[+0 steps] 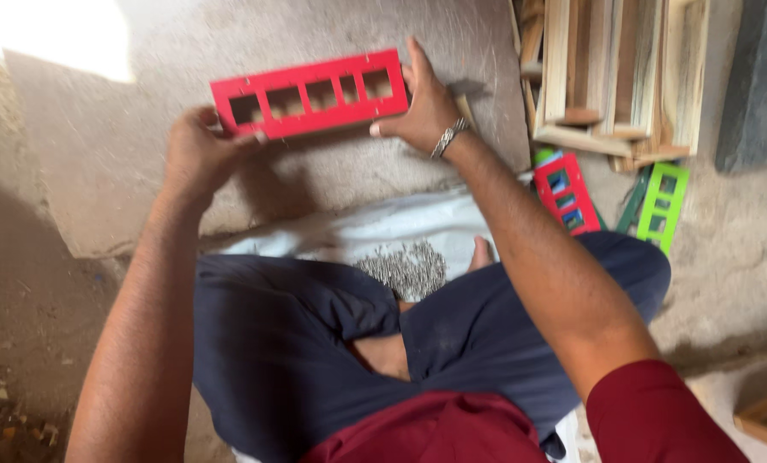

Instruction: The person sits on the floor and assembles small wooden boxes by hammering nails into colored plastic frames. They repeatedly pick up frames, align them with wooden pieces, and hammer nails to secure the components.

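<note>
Red frame [315,93] gripped endwise by both hands.

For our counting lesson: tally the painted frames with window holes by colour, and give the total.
Red frames: 2, one held by the left hand and right hand, one on the floor
Green frames: 1
Total: 3

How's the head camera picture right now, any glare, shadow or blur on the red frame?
Head view: blown-out sun patch at the top left corner, off the red frame; the frame is evenly lit and casts a soft shadow below; left hand and right hand are slightly motion-soft; nail pile is readable.
</note>
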Motion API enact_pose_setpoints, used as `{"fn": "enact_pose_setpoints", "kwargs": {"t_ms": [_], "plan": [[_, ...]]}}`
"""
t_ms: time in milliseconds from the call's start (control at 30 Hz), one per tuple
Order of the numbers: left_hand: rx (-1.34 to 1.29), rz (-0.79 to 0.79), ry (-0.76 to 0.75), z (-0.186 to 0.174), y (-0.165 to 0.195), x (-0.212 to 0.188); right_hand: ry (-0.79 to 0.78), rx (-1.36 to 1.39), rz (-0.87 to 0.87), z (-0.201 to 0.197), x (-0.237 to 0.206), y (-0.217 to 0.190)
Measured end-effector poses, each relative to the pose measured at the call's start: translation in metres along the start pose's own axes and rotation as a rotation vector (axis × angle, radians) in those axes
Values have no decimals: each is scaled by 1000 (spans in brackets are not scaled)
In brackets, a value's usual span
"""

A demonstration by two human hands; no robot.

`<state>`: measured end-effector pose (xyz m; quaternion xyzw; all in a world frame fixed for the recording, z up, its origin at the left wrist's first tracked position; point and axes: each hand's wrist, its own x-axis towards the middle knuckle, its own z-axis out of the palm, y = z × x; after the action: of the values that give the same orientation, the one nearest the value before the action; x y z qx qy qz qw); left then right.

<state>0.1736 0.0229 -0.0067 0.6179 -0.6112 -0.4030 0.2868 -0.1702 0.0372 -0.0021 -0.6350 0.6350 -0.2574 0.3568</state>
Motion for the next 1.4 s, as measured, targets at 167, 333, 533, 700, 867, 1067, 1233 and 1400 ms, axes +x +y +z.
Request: {"fn": "enact_pose_setpoints", "kwargs": {"t_ms": [167,333,533,700,867,1067,1233,1400], "plan": [[256,451,456,26,-10,-63,100,-59,12,-30,-78,3],[148,221,-344,114,23,-180,166,-297,62,-46,-190,7],[581,537,-445,187,47,-226,154,-318,327,-42,-232,42],[550,500,-468,195,48,-228,282,-38,125,-39,-228,63],[418,501,-436,196,57,-234,175,471,433,-46,-236,46],[198,394,-348,197,65,-232,173,617,489,-62,-231,22],[-333,-93,-253,204,66,-222,167,687,486,-66,-227,20],[-819,-12,-116,193,70,-186,160,716,471,-66,-218,23]]}}
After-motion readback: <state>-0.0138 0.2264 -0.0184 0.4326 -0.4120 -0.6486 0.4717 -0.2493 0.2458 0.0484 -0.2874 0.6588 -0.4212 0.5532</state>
